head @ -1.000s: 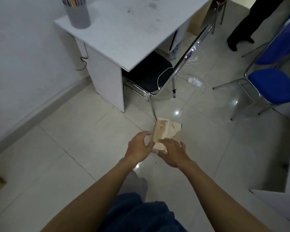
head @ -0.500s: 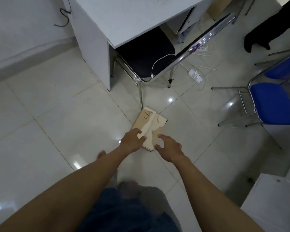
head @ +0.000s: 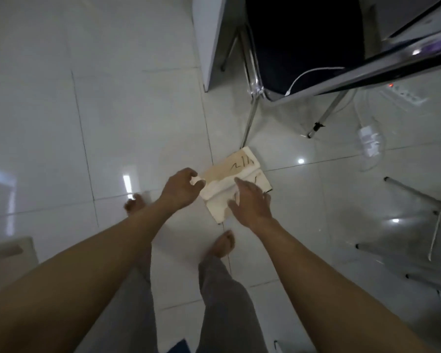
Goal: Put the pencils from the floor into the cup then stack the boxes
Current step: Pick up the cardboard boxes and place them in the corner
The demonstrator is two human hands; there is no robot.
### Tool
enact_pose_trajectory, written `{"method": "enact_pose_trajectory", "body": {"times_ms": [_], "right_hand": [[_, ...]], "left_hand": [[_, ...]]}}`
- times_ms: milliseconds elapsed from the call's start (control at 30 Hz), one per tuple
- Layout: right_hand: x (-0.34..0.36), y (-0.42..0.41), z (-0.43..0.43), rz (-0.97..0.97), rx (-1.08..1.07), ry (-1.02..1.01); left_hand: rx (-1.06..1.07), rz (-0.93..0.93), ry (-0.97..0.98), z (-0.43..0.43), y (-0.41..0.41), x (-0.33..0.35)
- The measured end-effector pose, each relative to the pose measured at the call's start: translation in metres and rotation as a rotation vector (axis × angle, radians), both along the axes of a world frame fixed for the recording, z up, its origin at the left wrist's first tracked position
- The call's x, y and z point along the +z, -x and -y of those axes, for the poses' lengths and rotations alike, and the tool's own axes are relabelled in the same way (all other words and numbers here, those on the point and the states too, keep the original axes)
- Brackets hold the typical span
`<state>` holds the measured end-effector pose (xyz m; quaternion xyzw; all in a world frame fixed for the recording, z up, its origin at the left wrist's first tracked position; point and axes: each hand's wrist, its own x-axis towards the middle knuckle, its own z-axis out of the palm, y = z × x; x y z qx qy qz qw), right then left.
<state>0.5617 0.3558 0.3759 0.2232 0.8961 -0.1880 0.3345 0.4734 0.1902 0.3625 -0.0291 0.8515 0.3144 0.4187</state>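
1. Legs in grey trousers (head: 222, 301) are filling the lower centre of the frame, with a bare foot (head: 223, 244) planted on the tiled floor (head: 61, 123) just below the boxes.
2. Both forearms are reaching up from the bottom corners toward mid-frame. The left hand (head: 180, 192) is curling thumb and fingers in a narrow pinch at the left end of the upper box (head: 229, 168); whether it is actually gripping the box or only touching the edge, I cannot tell.
3. The right hand (head: 251, 202) is lying spread and loose over the lower box (head: 219, 205), fingers splayed wide, pressing or steadying rather than closing on it.
4. The two pale boxes are sitting on the floor at frame centre, touching side by side along their long edges, not yet one on top of the other.
5. Judgement: the stacking step is in hand. No pencils or cup are showing here, so that part cannot be checked. The next move calls for lifting one box clear and setting it squarely on the other.
6. Writing: dark hand-drawn marks are showing on both box tops, the upper one reading roughly like a squiggle and strokes; not legible as words.
7. Farther up, a black-seated chair (head: 303, 34) with chrome legs is standing at upper right, a white power adapter (head: 369, 140) with its cable beside it.
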Motion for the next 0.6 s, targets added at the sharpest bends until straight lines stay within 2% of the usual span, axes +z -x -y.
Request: {"method": "enact_pose_trajectory", "body": {"times_ms": [233, 467, 600], "right_hand": [[-0.130, 0.004, -0.082, -0.060, 0.081, -0.106], [-0.258, -0.028, -0.110, 0.072, 0.224, -0.109], [-0.315, -0.007, -0.121, 0.036, 0.067, -0.056]], "left_hand": [[0.322, 0.145, 0.002, -0.059, -0.051, -0.130], [0.551, 0.166, 0.076, -0.073, -0.080, -0.256], [0.725, 0.297, 0.077, -0.080, -0.086, -0.310]]}}
